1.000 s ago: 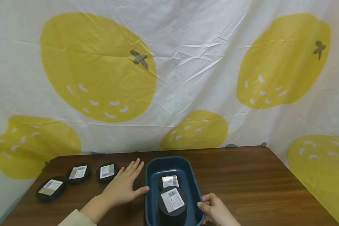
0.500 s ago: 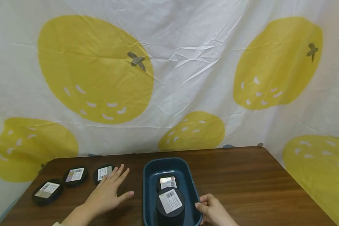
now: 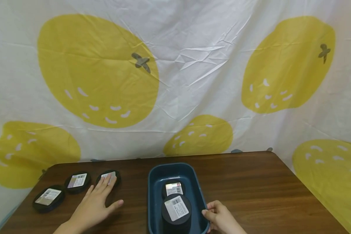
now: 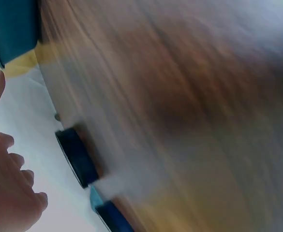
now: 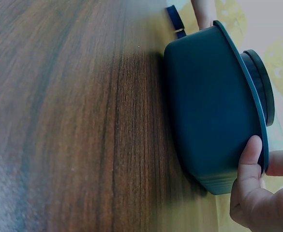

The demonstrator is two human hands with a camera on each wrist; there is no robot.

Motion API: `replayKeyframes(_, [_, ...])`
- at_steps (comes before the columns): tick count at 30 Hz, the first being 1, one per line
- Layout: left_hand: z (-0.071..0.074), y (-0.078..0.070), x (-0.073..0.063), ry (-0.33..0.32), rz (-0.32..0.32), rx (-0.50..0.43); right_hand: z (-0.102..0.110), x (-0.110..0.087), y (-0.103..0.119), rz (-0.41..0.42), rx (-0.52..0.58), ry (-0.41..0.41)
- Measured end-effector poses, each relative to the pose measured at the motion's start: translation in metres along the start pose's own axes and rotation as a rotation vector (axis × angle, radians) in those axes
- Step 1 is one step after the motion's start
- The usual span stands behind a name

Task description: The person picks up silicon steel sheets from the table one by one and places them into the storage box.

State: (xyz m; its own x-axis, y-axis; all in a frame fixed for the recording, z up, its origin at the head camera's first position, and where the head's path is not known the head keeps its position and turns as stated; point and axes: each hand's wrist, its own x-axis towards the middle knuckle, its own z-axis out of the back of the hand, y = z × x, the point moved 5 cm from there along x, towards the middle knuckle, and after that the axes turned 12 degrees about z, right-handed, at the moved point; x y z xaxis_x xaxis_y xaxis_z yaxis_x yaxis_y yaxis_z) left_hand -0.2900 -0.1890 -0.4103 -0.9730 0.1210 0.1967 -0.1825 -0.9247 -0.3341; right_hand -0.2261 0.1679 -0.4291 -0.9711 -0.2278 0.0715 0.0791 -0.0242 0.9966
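Note:
My left hand is spread palm-down, with its fingertips over the label of a round black disc-shaped container at the back of the table. The thumb points off to the right. In the left wrist view, the left hand's fingers appear at the left edge, beside two black discs seen edge-on. My right hand pinches the right rim of a blue rectangular tray. Its thumb and fingers straddle that rim in the right wrist view. Inside the tray, a taller black stack stands before a lower labelled black disc.
Two more black discs with white labels lie at the left of the wooden table: one nearer, one farther back. Behind the table hangs a white cloth printed with yellow fruit.
My left hand has moved left from the tray's left rim to the nearest black disc, its fingers now over the label. The right hand keeps its pinch on the tray.

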Motion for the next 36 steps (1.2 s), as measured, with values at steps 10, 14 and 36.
replayKeyframes(10, [0.001,0.026,-0.010,-0.005,0.060,0.042,0.001,0.000,0.000,-0.007,-0.008,-0.003])
replayKeyframes(14, [0.001,0.039,-0.012,-0.009,0.090,0.046,0.001,-0.001,-0.001,-0.010,-0.010,-0.002])
replayKeyframes(36, [0.015,0.102,-0.013,-0.037,0.257,0.078,0.000,0.000,-0.001,-0.014,-0.002,-0.007])
